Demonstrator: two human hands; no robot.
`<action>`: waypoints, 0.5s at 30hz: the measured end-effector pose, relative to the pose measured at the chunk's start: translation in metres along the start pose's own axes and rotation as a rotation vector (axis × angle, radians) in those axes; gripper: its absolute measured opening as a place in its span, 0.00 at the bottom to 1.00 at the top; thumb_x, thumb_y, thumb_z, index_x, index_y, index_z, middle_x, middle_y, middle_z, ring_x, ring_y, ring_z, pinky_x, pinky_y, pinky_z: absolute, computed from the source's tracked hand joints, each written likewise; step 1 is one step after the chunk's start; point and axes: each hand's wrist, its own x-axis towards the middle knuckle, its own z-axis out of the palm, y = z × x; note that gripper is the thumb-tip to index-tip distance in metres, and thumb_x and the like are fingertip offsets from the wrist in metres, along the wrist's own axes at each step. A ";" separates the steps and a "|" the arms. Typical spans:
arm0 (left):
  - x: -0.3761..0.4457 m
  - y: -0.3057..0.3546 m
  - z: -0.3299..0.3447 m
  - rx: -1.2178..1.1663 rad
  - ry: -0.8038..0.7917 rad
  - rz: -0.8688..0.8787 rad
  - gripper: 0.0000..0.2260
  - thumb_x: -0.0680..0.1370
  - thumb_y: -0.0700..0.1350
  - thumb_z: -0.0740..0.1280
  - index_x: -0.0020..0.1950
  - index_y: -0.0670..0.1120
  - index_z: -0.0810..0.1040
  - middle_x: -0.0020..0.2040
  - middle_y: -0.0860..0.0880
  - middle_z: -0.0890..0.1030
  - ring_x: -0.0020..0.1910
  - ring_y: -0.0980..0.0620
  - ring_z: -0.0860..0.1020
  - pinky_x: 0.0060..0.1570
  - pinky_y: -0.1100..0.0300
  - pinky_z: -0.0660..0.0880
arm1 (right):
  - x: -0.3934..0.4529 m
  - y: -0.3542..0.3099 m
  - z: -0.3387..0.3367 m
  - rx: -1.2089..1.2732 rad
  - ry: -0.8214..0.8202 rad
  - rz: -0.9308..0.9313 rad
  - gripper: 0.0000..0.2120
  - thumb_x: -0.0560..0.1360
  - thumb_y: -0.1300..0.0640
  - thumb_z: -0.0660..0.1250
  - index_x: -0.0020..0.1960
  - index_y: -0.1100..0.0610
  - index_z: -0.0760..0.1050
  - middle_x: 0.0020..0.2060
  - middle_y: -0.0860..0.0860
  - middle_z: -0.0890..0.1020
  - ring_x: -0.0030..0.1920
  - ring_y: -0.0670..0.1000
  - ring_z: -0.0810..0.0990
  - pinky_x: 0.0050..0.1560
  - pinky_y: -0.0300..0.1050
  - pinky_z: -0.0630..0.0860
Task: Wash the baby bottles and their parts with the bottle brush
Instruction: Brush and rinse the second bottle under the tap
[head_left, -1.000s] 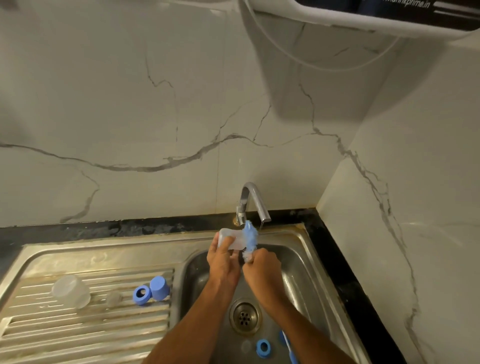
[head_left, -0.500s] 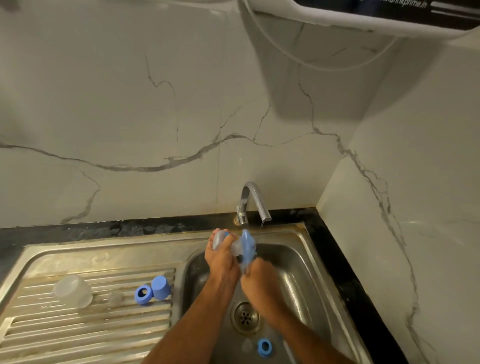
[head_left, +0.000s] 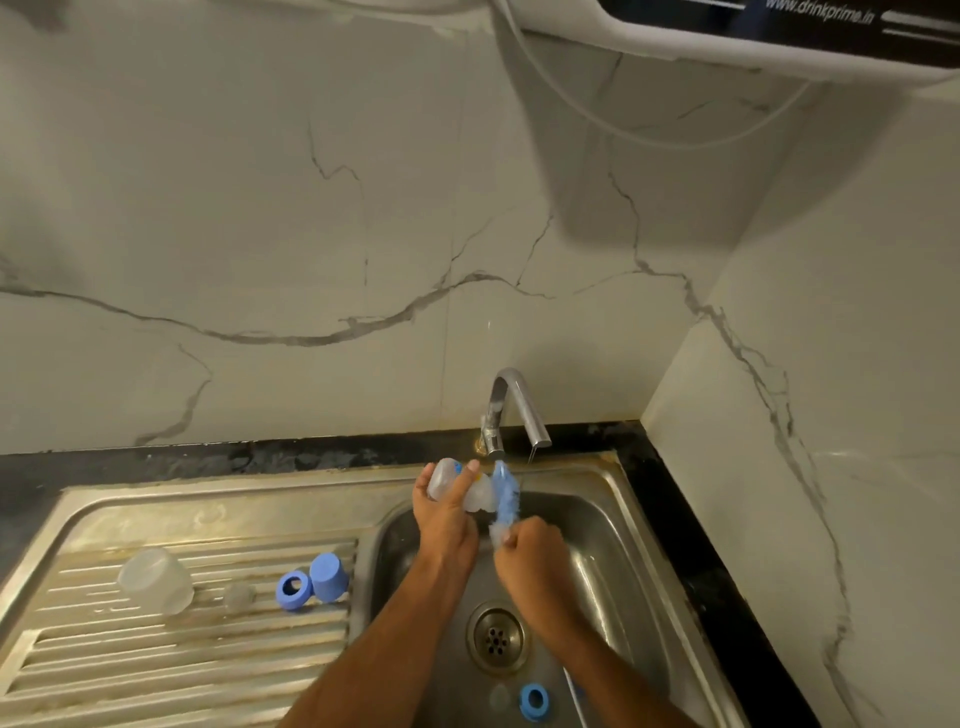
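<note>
- 1 clear baby bottle (head_left: 457, 483) was held over the sink (head_left: 613, 525) by the left hand (head_left: 445, 512), with fingers and thumb curled round its body, just beside the tap (head_left: 511, 410).
- The bottle brush (head_left: 505, 493) was gripped at its handle by the right hand (head_left: 530, 545); its blue bristle head was seen against the bottle's mouth end. Whether the bristles were inside could not be told.
- A thin stream of water was noted falling from the tap spout, close to the brush.
- On the ribbed draining board (head_left: 156, 670), 4 parts were found set aside: a clear cap (head_left: 155, 579), a small clear piece (head_left: 238, 596), a blue ring (head_left: 294, 590) and a blue cap (head_left: 329, 577). These were judged likely washed, though this could not be confirmed.
- In the sink bottom, near the drain (head_left: 496, 636), another blue ring (head_left: 534, 701) and a faint clear piece (head_left: 500, 697) were observed; these were judged still to be washed.
- The task was assessed as partly done, with the held bottle in hand and at least 2 parts left.
</note>
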 end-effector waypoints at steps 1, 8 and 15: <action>-0.002 -0.002 -0.001 0.000 0.024 -0.025 0.30 0.72 0.36 0.77 0.70 0.50 0.70 0.64 0.40 0.76 0.60 0.38 0.79 0.57 0.36 0.79 | 0.003 -0.003 -0.002 0.008 0.019 -0.005 0.08 0.80 0.55 0.63 0.50 0.57 0.79 0.34 0.44 0.76 0.30 0.40 0.75 0.26 0.30 0.67; -0.003 -0.005 0.007 0.052 -0.020 -0.099 0.26 0.72 0.52 0.78 0.63 0.39 0.77 0.61 0.34 0.79 0.60 0.36 0.81 0.62 0.39 0.78 | 0.012 -0.010 -0.005 0.026 0.046 -0.039 0.07 0.78 0.57 0.64 0.50 0.58 0.79 0.36 0.46 0.79 0.30 0.41 0.74 0.25 0.29 0.66; 0.001 0.002 0.003 0.113 -0.022 -0.037 0.13 0.76 0.40 0.73 0.58 0.37 0.78 0.51 0.39 0.79 0.44 0.46 0.81 0.42 0.51 0.81 | 0.015 -0.003 0.004 0.020 -0.035 -0.003 0.09 0.82 0.57 0.61 0.51 0.60 0.77 0.32 0.46 0.73 0.31 0.40 0.72 0.40 0.36 0.77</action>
